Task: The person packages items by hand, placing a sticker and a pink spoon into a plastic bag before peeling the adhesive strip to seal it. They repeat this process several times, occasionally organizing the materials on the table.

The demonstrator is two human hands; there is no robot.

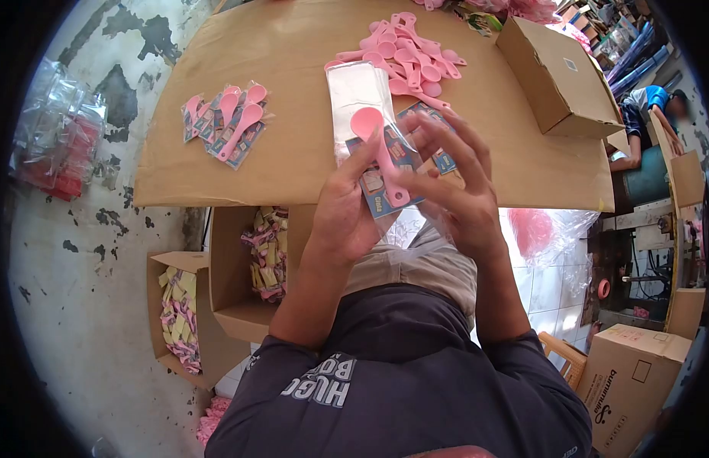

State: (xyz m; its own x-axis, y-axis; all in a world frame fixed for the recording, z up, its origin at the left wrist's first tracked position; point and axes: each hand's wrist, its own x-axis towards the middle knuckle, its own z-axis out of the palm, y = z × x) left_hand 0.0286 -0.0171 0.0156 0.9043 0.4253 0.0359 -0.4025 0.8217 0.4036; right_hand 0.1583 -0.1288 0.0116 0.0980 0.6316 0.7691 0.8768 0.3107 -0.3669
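Observation:
My left hand (341,217) grips a pink spoon (367,122) together with a blue printed card (375,201), the thumb pressed along their left side. The spoon lies over the card, bowl towards the far side. Clear plastic film shows around the card's lower edge. My right hand (463,191) hovers at the card's right side, fingers spread and slightly blurred. Beneath and beyond the held spoon lies a stack of clear plastic bags (356,85). More blue cards (444,162) lie on the table, partly hidden behind my right hand.
A heap of loose pink spoons (404,53) lies at the table's far middle, bagged spoons (231,122) at left. A cardboard box (553,80) stands at right. Below the table's left edge, open boxes (236,320) hold packed items. Another person (644,114) works far right.

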